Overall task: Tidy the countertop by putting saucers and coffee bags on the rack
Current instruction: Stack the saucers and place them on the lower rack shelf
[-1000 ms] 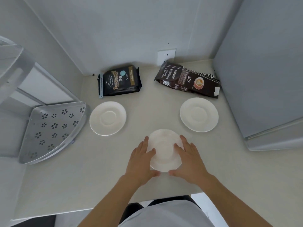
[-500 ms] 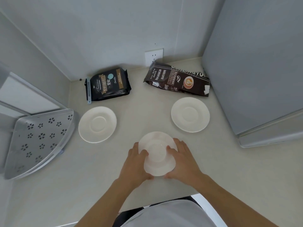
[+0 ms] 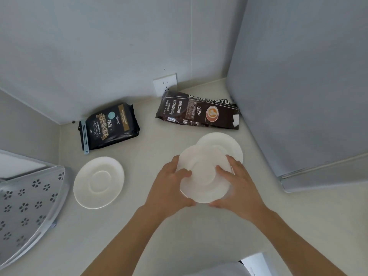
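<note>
I hold a white saucer (image 3: 203, 172) between both hands, lifted above the counter. My left hand (image 3: 169, 188) grips its left rim and my right hand (image 3: 237, 188) grips its right rim. The held saucer overlaps a second white saucer (image 3: 229, 144) lying on the counter behind it. A third saucer (image 3: 98, 182) lies to the left. A black coffee bag (image 3: 109, 126) with a blue clip lies near the back corner. A dark brown coffee bag (image 3: 199, 112) lies flat at the back right. The perforated metal rack (image 3: 25, 206) stands at the left edge.
A grey appliance wall (image 3: 298, 96) rises on the right, close to the brown bag and the right saucer. A wall socket (image 3: 164, 84) sits low on the back wall. The cream countertop (image 3: 151, 148) shows bare between the bags and saucers.
Both hands closed on the near saucer, raised it off the counter and carried it back and to the right, so it now overlaps the right saucer.
</note>
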